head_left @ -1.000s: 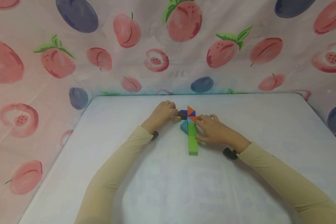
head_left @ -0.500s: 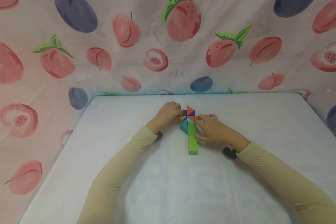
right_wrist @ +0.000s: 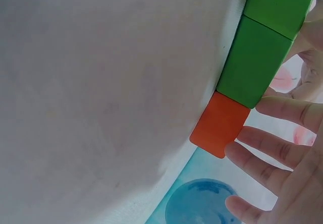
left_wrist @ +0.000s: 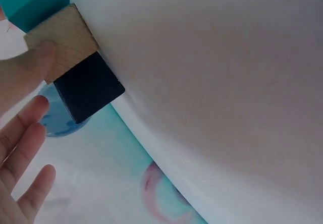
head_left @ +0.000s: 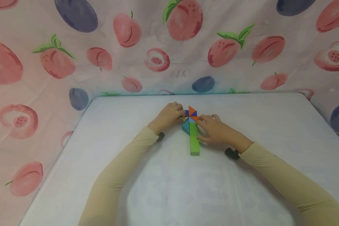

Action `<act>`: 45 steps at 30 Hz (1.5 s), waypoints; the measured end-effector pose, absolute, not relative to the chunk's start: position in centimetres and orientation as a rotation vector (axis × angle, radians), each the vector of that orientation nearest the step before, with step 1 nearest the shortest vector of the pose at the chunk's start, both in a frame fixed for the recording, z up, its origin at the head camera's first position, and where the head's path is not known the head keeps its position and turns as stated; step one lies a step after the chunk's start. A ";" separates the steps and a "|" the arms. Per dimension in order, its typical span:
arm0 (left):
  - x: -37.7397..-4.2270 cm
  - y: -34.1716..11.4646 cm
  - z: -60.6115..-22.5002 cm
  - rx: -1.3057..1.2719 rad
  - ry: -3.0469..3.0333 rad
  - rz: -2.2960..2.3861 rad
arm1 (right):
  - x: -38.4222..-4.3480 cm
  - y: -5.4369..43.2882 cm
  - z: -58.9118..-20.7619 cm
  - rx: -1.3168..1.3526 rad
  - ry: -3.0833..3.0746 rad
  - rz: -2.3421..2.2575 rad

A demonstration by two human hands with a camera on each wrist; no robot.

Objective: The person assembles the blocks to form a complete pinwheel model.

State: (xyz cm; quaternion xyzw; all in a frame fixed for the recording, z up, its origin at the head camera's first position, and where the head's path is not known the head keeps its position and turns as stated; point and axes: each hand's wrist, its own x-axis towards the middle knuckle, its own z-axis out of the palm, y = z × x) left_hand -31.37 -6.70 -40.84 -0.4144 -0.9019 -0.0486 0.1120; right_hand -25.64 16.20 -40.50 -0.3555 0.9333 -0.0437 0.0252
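A pinwheel of small triangular blocks tops a column of two green blocks (head_left: pixel 194 145). An orange triangular block (head_left: pixel 191 110) points up, dark blue ones (head_left: pixel 194 113) lie beside it, and a teal block (head_left: pixel 185 127) sits at lower left. My left hand (head_left: pixel 169 115) is at the pinwheel's left side, its thumb on a plain wooden block (left_wrist: pixel 70 37) that abuts a black block (left_wrist: pixel 88 88); its other visible fingers are extended. My right hand (head_left: pixel 214 129) is at the right side, fingertips at an orange block (right_wrist: pixel 220 124), thumb at the green column's edge.
The blocks lie on a white-covered table (head_left: pixel 169 188), toward its far edge. A fruit-print cloth (head_left: pixel 180 75) hangs behind and to both sides. Each wrist carries a dark camera (head_left: pixel 232 153).
My left hand has shifted slightly right, in against the pinwheel, and now covers the black block that showed before in the head view. My right hand has stayed in place.
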 end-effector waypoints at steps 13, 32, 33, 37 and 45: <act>-31.8 -6.6 -41.2 -1.273 -2.642 -0.159 | -25.7 16.2 -40.5 -1.089 2.880 -0.146; -30.5 -8.3 -39.8 -1.173 -2.756 -0.146 | -25.6 16.1 -40.4 -1.109 2.905 -0.114; -30.6 -8.3 -39.9 -1.146 -2.755 -0.132 | -25.6 16.1 -40.4 -1.104 2.903 -0.115; -30.8 -8.2 -40.1 -1.112 -2.752 -0.077 | -25.6 16.1 -40.4 -1.108 2.901 -0.134; -31.3 -7.1 -40.8 -1.191 -2.751 -0.100 | -25.6 16.1 -40.5 -1.120 2.902 -0.133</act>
